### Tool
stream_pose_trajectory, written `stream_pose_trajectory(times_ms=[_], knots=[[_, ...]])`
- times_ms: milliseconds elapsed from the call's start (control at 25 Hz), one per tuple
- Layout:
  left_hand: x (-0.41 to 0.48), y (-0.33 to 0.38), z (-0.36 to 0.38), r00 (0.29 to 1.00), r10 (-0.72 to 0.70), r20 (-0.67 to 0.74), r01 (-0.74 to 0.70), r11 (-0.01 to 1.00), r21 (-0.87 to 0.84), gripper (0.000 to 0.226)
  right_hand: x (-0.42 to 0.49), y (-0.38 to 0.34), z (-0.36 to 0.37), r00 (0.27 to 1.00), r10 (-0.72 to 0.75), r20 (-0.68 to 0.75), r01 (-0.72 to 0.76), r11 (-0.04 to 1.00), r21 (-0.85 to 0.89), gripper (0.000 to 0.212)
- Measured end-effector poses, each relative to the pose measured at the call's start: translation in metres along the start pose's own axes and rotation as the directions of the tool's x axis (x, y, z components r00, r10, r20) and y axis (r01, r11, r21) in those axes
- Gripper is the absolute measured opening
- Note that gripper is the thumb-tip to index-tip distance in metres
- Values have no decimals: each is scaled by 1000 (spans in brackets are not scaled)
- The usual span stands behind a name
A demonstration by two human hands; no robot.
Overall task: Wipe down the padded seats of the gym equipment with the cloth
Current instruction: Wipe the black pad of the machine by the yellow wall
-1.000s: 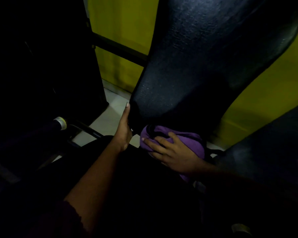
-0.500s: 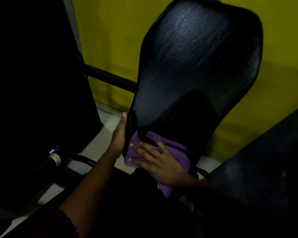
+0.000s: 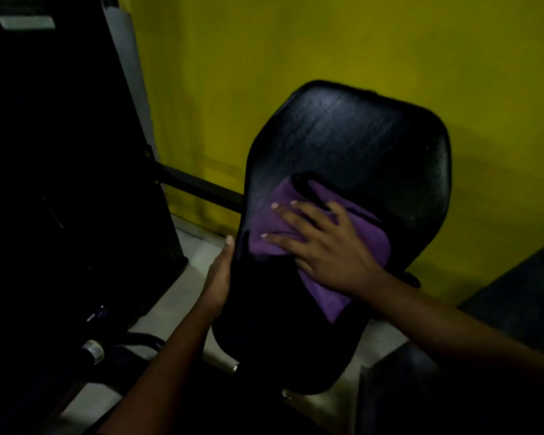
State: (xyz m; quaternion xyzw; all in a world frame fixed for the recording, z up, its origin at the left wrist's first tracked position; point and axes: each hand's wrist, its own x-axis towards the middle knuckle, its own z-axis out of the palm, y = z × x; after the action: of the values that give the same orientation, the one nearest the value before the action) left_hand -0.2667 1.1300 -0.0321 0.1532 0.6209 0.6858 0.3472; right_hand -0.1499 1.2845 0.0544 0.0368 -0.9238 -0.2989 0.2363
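seat pad (image 3: 352,146): black leather-look vinyl, fine grain, dull sheen on its upper part; lower part too dark to tell. cloth (image 3: 369,243) on the seat pad: purple fabric, soft, matt, slightly fuzzy. wall (image 3: 327,42) behind the seat pad: yellow paint, matt, smooth. bar (image 3: 198,186) left of the seat pad: black metal, matt. collar (image 3: 93,351) below-left of the seat pad: bare metal, shiny. floor (image 3: 170,293) under the seat pad: pale, smooth, low sheen. second pad (image 3: 522,287) right of the seat pad: dark, faint grain.

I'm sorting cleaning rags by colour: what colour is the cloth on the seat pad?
Purple cloth, head view.
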Motion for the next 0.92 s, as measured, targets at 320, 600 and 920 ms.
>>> stream_pose_trajectory(times_ms=[320, 600, 920], knots=[[4, -8, 4, 1000, 0, 2, 1, 954, -300, 86, -16, -71, 16, 981, -158, 114, 151, 986, 70, 51], [8, -7, 5, 1000, 24, -1, -21, 864, -502, 63, 55, -33, 21, 980, -192, 41, 193, 981, -10, 47], [21, 48, 22, 999, 23, -31, -28, 982, -186, 74, 88, 63, -19, 999, -9, -42, 6, 998, -68, 52]])
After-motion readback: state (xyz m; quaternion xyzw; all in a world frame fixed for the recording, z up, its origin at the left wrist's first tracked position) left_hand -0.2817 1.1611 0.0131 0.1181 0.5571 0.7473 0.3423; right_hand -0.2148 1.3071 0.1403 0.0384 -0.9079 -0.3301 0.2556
